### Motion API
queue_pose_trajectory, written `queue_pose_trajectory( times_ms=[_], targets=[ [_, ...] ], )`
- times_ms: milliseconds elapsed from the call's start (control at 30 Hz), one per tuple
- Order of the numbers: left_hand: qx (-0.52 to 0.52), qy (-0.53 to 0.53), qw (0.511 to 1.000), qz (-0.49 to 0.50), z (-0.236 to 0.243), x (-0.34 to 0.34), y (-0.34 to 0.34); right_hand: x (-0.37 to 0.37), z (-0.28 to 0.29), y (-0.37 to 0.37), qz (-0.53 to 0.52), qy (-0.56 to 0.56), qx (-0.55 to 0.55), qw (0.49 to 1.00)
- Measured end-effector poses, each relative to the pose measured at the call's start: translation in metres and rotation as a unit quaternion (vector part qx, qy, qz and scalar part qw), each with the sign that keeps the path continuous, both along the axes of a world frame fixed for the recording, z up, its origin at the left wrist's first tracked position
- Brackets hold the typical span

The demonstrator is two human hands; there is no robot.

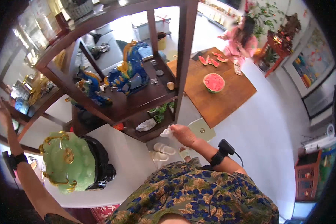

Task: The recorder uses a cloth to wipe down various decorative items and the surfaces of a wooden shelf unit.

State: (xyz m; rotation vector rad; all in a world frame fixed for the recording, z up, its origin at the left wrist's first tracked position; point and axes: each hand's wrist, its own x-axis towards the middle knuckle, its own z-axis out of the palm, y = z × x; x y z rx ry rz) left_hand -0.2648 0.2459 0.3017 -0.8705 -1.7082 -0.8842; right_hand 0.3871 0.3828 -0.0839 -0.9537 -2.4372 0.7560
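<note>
Right hand pinches what may be tissue near dark shelving, above pale floor.

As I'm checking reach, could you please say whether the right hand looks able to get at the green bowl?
Probably yes: nothing visible stands between the right hand and the bowl on the white counter, though the hand holds a white wad.

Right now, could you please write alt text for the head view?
A person's right hand holds a crumpled white tissue or cloth beside dark wooden shelves with blue animal figurines; the left hand is raised at far left. Beyond, someone in pink is at a wooden table with cut watermelon.
</note>
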Motion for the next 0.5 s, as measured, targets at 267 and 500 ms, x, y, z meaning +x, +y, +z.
queue_pose_trajectory(
  times_ms=[267,500],
  targets=[
    [-0.34,0.026,0.894,0.29,0.008,-0.08,-0.082,0.019,0.039,0.055,0.017,0.095,-0.057,0.994],
    [-0.387,-0.164,0.905,-0.068,0.064,0.195,-0.043,0.024,0.114,0.107,0.034,0.139,0.079,0.987]
  ],
)
